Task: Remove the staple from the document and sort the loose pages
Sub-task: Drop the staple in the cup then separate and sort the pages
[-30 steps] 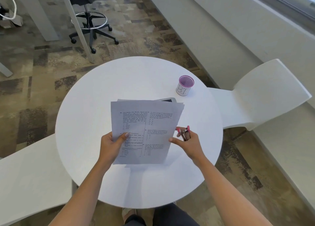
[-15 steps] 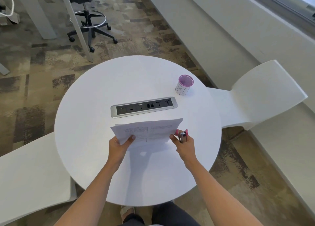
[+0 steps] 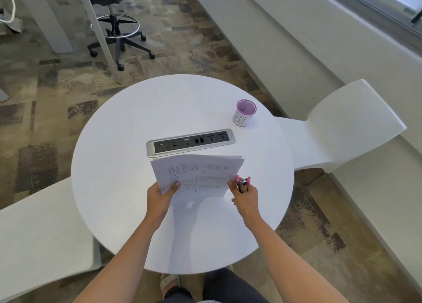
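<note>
Stapled document [image 3: 198, 177] is held above the round table [image 3: 114, 165], near the power strip [image 3: 191, 142], pinched by left hand [image 3: 159, 195]. Right hand [image 3: 245, 196] is clamped on pink staple remover [image 3: 243, 184] and the page edge. Staple likely not yet pulled; its corner must be found next.

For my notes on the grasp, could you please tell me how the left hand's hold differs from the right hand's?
The left hand holds only the pages, thumb on top near their lower left corner; the right hand also carries a pink staple remover. The left hand's thumb lies well onto the printed sheet, while the right hand only pinches the sheets' right edge. Both grips keep the pages lifted above the round table.
</note>
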The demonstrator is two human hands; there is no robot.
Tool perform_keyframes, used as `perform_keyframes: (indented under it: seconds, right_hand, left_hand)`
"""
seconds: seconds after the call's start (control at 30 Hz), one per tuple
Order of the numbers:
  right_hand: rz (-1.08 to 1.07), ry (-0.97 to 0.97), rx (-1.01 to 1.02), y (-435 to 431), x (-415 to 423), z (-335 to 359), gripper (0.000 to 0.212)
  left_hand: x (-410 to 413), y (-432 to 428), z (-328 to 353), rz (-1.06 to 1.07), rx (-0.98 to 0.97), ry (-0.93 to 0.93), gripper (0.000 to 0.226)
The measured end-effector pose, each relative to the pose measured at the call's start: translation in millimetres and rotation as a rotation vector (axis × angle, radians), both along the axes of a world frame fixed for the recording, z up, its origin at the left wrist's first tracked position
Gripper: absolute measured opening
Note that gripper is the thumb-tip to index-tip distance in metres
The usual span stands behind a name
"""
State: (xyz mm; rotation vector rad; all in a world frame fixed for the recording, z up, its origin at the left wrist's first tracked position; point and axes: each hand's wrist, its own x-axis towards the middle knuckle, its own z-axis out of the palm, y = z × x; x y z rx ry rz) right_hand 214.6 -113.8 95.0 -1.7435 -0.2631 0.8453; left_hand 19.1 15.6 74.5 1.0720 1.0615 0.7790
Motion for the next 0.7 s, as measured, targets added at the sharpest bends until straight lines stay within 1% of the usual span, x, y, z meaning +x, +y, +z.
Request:
perform_keyframes:
  seconds: [0.03, 0.07, 0.13, 0.23, 0.27, 0.3, 0.33, 0.43, 0.6, 0.7]
  right_hand:
    - [-0.007, 0.002, 0.002, -0.6, -0.6, -1.1, 0.024]
    - [-0.009, -0.001, 0.002, -1.0, -1.5, -1.0, 0.028]
    - [0.003, -0.021, 0.008, -2.4, -2.2, 1.1, 0.023]
    - [0.024, -0.039, 0.024, -4.1, -2.6, 3.2, 0.007]
    - [0.026, -0.035, 0.036, -4.8, -3.5, 4.5, 0.005]
    - [0.027, -0.038, 0.044, -5.6, -3.7, 4.4, 0.015]
    - [0.027, -0.037, 0.047, -6.4, -4.6, 6.6, 0.020]
    - [0.014, -0.037, 0.062, -7.8, -6.5, 10.8, 0.018]
    - [-0.020, -0.056, 0.067, -8.5, -4.4, 14.6, 0.011]
    - [-0.044, -0.094, 0.096, -10.4, 2.9, 19.7, 0.013]
  left_hand:
    - [0.4, -0.5, 0.1, 0.001, -0.003, 0.002, 0.025]
    - [0.5, -1.0, 0.5, 0.002, 0.000, 0.004, 0.022]
    - [0.7, -1.1, 0.9, 0.007, 0.012, 0.011, 0.022]
    - [-1.2, -1.1, -0.5, 0.017, 0.016, 0.013, 0.027]
    - [-2.3, -1.7, -1.3, 0.018, 0.013, 0.011, 0.029]
    - [-3.5, -2.2, -2.4, 0.017, 0.013, 0.010, 0.030]
    - [-4.6, -2.9, -3.6, 0.015, 0.014, 0.011, 0.031]
    - [-5.3, -3.6, -5.3, 0.011, 0.019, 0.025, 0.030]
    - [-2.9, -2.6, -0.9, 0.050, 0.024, 0.055, 0.018]
    - [-3.8, 2.7, 5.7, 0.078, 0.021, 0.066, 0.006]
